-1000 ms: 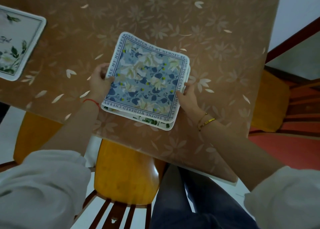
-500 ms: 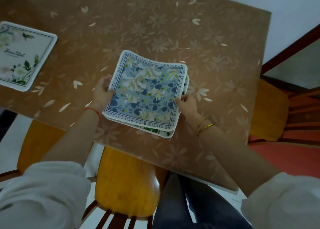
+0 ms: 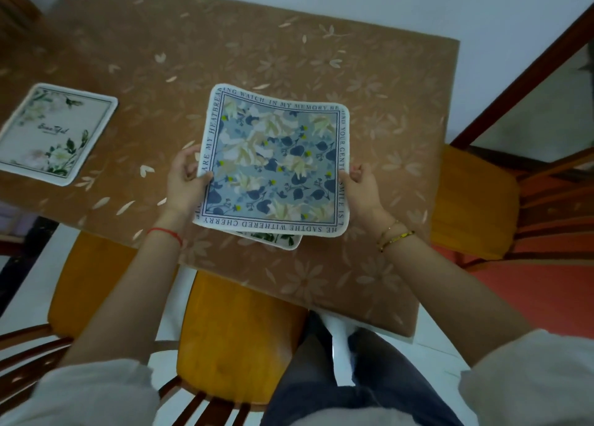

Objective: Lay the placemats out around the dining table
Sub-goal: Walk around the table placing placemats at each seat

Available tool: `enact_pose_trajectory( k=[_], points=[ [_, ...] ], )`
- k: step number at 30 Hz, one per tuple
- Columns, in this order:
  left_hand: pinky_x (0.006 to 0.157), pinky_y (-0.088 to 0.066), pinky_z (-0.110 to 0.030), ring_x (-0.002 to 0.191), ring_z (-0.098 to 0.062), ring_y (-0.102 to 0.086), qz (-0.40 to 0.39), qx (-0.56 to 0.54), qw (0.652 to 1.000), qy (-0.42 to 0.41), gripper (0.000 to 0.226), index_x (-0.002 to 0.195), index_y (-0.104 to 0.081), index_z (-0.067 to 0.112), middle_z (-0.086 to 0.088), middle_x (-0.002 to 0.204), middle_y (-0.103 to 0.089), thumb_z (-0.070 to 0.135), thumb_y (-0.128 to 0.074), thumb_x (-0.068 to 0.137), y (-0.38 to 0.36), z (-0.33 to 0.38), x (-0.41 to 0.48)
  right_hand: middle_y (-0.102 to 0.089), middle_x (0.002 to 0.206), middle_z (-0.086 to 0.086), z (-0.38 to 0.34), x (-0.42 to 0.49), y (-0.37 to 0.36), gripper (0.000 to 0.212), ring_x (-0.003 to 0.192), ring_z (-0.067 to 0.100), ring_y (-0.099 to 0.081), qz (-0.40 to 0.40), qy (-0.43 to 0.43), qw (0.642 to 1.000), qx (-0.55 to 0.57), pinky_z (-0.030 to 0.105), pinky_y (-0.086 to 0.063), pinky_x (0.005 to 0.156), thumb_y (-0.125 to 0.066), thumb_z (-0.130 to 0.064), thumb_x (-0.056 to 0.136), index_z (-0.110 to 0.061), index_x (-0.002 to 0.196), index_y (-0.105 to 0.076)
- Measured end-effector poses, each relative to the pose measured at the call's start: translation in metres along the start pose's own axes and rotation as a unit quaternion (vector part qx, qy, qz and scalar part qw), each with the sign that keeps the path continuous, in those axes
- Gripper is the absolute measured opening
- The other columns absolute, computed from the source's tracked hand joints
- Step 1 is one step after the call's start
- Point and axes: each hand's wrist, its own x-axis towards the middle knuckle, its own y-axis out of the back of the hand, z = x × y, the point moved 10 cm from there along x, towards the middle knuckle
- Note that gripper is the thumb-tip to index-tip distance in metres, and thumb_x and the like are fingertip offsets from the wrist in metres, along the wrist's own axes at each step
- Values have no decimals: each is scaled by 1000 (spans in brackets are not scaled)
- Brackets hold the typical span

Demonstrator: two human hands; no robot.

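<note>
A blue floral placemat (image 3: 276, 165) with lettering round its border is held above the brown flowered dining table (image 3: 369, 81). My left hand (image 3: 184, 181) grips its left edge and my right hand (image 3: 363, 187) grips its right edge. Under its near edge a white placemat with green leaves (image 3: 273, 239) peeks out, lying on the table. Another white floral placemat (image 3: 54, 133) lies flat at the table's left side.
A yellow wooden chair (image 3: 238, 335) is tucked under the near edge, with a second one (image 3: 83, 284) to its left and a third (image 3: 472, 200) at the right end. A white wall runs behind the table. My legs stand beside the near chair.
The blue placemat has been lifted off the white one beneath it, which stays on the table. The view has shifted, so the left placemat shows more fully.
</note>
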Motion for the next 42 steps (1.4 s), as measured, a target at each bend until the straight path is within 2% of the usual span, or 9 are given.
enact_pose_trajectory(
  k=[6, 12, 16, 21, 24, 29, 35, 39, 42],
  points=[
    [60, -61, -27, 86, -8, -73, 26, -18, 999, -34, 46, 127, -54, 30, 9, 102, -70, -1, -58, 93, -36, 27, -71, -70, 106, 24, -6, -21, 71, 13, 96, 37, -71, 15, 58, 998, 4, 56, -58, 84, -55, -13, 99, -14, 96, -43],
    [70, -61, -38, 92, -23, -73, 40, -39, 998, -36, 45, 127, -53, 30, -1, 105, -71, 1, -58, 94, -93, 38, -153, -65, 89, -3, 0, -41, 161, 9, 79, 10, -65, 25, 117, 993, -1, 21, -56, 65, -54, -11, 100, -10, 101, -46],
    [64, -60, -30, 89, -18, -72, 49, -48, 997, -43, 47, 133, -51, 24, 6, 97, -72, 0, -58, 94, -129, 42, -206, -61, 87, -7, 9, -53, 214, 13, 91, 19, -64, 14, 142, 989, -34, 36, -58, 82, -54, -13, 100, -7, 110, -48],
    [61, -61, -28, 85, -15, -73, 36, -75, 996, -45, 44, 132, -50, 20, 1, 100, -71, -3, -56, 95, -170, 50, -254, -55, 80, -5, 11, -62, 272, 12, 86, 20, -59, 34, 163, 984, -64, 28, -55, 70, -54, -16, 100, -12, 98, -43],
    [57, -60, -25, 74, -10, -75, 12, -93, 994, -56, 43, 130, -47, 19, -2, 99, -72, -6, -54, 96, -195, 55, -269, -62, 89, 13, 13, -58, 299, 11, 86, 22, -61, 45, 160, 984, -58, 42, -55, 78, -54, -17, 100, -12, 99, -44],
    [63, -62, -32, 83, -16, -76, -39, -105, 992, -61, 42, 126, -41, 20, -5, 102, -73, -9, -51, 96, -235, 64, -278, -66, 103, 15, 10, -45, 335, 11, 95, 26, -64, 62, 167, 982, -58, 42, -54, 83, -54, -17, 100, -9, 100, -45],
    [84, -59, -48, 106, -34, -69, -42, -76, 995, -54, 46, 129, -38, 13, -22, 121, -68, -11, -55, 93, -272, 69, -279, -58, 90, -3, 4, -21, 370, 12, 90, 15, -56, 71, 183, 977, -80, 10, -43, 64, -54, -14, 99, -9, 98, -43],
    [86, -58, -51, 104, -31, -70, -23, -89, 995, -33, 45, 120, -40, 18, -15, 111, -71, -11, -57, 91, -301, 69, -278, -57, 98, 5, 2, 8, 387, 11, 93, 19, -58, 40, 175, 980, -90, 30, -50, 77, -53, -14, 100, -9, 101, -43],
    [81, -60, -43, 98, -15, -71, 6, -98, 995, -34, 45, 116, -39, 19, 2, 103, -72, -12, -58, 90, -326, 72, -277, -57, 93, 3, -10, 35, 398, 10, 87, 17, -58, 15, 186, 978, -95, 14, -48, 64, -52, -12, 100, -6, 101, -44]
  ],
)
